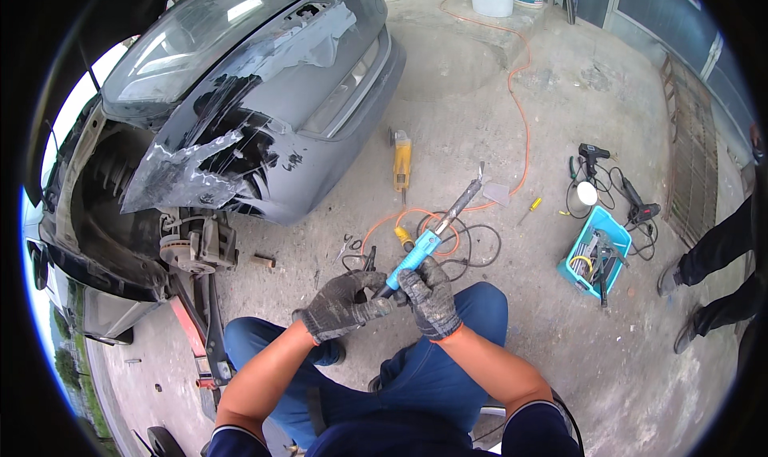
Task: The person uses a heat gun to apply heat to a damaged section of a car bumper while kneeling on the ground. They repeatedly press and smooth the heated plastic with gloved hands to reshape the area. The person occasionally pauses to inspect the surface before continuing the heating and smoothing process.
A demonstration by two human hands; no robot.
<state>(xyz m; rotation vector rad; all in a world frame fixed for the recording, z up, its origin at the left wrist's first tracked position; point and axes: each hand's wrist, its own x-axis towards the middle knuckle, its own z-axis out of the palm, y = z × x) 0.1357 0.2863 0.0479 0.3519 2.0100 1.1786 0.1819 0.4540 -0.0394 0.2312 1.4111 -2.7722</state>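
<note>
My gloved right hand (433,299) is wrapped round the blue body of a hot-air welding gun (416,257). The tool's long dark barrel slants up and away to the right, ending in a narrow metal tip. At its near, black end, my gloved left hand (342,303) curls its thumb and fingers about the tool. Both hands are in front of my bent knees. Ahead and to the left is a grey car bumper (344,165), scraped and torn at its corner, with silvery patches (188,177) on it.
A brake disc (190,253) sits exposed in the wheel well, beside a red floor jack (188,325). On the concrete lie a yellow angle grinder (402,163), an orange hose (524,109), a screwdriver (531,209), a blue tool basket (570,277) and corded power tools (636,205). Someone's legs (716,245) stand at right.
</note>
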